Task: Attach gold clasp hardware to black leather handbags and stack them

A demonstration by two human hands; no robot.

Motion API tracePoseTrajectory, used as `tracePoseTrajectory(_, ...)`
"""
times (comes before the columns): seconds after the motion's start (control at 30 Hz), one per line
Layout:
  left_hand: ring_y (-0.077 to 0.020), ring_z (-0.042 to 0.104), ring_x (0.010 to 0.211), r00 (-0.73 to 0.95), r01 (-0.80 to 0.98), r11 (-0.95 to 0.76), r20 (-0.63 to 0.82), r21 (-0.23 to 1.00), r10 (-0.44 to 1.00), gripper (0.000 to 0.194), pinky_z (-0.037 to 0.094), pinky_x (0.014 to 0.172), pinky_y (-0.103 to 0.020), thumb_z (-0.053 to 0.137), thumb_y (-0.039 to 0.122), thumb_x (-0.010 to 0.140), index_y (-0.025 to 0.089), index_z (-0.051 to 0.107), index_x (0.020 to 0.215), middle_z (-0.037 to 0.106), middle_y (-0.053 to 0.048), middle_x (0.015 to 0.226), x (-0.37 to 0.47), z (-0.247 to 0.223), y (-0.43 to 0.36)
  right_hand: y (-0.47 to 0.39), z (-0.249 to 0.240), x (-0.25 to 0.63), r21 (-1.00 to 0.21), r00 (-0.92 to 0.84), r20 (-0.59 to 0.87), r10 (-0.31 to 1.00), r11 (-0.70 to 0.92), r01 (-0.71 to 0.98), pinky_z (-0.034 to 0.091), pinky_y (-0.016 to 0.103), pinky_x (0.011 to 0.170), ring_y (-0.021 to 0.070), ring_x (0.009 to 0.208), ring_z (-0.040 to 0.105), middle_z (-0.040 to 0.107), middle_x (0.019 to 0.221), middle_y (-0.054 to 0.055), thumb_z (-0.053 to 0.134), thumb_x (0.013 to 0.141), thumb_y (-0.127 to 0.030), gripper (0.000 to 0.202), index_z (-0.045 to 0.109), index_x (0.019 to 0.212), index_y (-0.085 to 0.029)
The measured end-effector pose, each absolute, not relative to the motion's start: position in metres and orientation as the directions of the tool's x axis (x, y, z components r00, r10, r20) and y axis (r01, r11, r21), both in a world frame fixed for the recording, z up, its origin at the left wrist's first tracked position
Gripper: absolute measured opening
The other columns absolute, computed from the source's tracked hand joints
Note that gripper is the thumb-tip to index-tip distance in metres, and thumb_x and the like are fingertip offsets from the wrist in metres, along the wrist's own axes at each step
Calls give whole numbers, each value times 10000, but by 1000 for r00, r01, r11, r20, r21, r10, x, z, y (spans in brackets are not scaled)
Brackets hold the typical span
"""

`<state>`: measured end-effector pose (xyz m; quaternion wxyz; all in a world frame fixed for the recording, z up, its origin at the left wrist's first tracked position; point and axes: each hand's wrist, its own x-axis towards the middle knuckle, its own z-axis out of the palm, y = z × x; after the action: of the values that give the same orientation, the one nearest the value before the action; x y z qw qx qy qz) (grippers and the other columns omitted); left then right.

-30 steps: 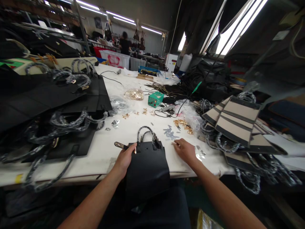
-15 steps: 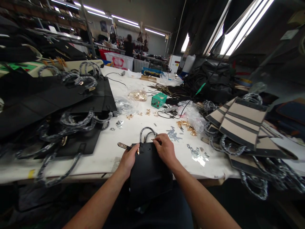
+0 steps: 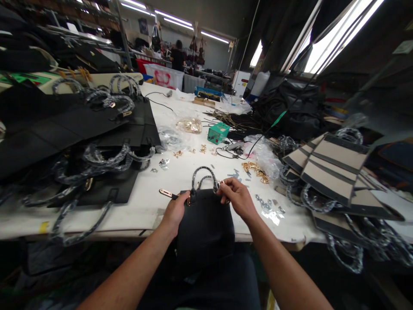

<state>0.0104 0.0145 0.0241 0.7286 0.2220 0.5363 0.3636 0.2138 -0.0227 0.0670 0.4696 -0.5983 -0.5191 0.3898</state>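
A black handbag panel (image 3: 206,228) leans against the table's front edge, over my lap. My left hand (image 3: 176,211) is closed on its upper left corner, thumb in front. Beside that thumb a strap (image 3: 168,193) with a gold-coloured metal plate sticks out to the left. Two looped handles (image 3: 204,172) rise from the panel's top edge. At the top right corner my right hand (image 3: 237,196) is closed, its thumb and fingers pinched near the right handle end. A small shiny metal piece shows at those fingertips; its exact kind is hidden.
Gold-coloured hardware (image 3: 256,171) and small metal plates (image 3: 267,206) lie to the right on the white table (image 3: 145,185). Behind stands a green box (image 3: 218,133) with a cable. Black panels with wrapped handles (image 3: 106,159) pile up left, beige-lined panels (image 3: 335,168) right. A person (image 3: 177,56) stands far back.
My right hand has moved slightly right, to the panel's right corner by the handle end. The handles now stand more upright. My left hand keeps its hold.
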Motion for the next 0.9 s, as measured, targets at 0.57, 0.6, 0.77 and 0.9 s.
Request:
tracePoseTrajectory(0.57,-247,698,750,118,-199,473,-458,858,881,337,531,755,-336,691,444,748,141,703,898,733,-43,740,16,21,5,-57,29,225,-641,374,106,921,-224,734,474,296,685,202,724,673,752,822,-9,600,844,-384,176,759,859,-310)
tracePoseTrajectory(0.6,-250,697,770,117,-193,466,-451,864,885,339,526,773,-340,687,447,750,142,701,898,733,-44,748,16,20,5,-59,29,225,-643,392,81,917,-252,723,473,292,664,202,708,675,750,808,-7,599,840,-388,179,757,853,-305)
tracePoseTrajectory(0.77,-262,681,879,98,-141,385,-374,912,922,367,504,828,-340,670,472,759,147,706,925,737,-45,807,15,14,5,-59,30,230,-795,420,-118,900,-340,503,473,247,558,163,534,669,711,679,3,615,809,-397,205,710,803,-216)
tracePoseTrajectory(0.9,-260,670,888,122,-127,333,-319,934,940,404,502,807,-340,651,523,761,170,708,950,738,-32,833,16,11,4,-58,27,228,-850,440,-147,886,-340,401,461,220,527,160,536,681,691,645,0,638,790,-395,215,677,756,-186)
